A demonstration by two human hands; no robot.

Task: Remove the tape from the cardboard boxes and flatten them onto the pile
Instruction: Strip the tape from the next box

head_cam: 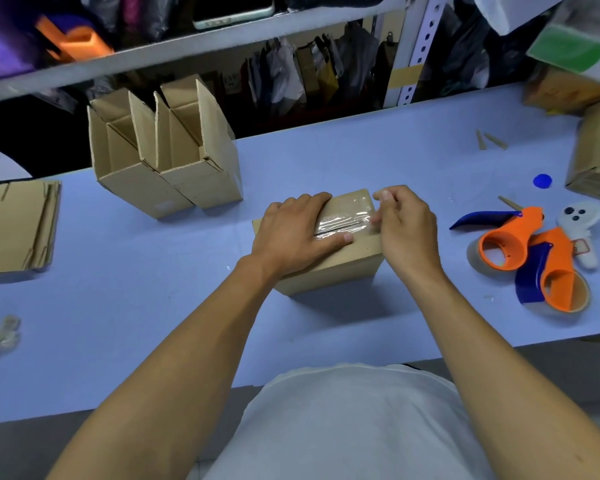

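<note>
Mid-table, a sealed cardboard box (329, 261) is pressed flat under the left hand (293, 233), fingers straight. Glossy clear tape (343, 223) along its seam is pinched at the edge by the right hand (404, 223). Two open-flapped boxes (163, 150) stand behind; flattened pile (14, 226) at far left.

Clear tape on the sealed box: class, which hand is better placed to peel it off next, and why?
The right hand. Its fingertips already pinch the clear tape at its right end, where it appears to be lifting. The left hand lies flat on the sealed box, well placed to steady it.
</note>
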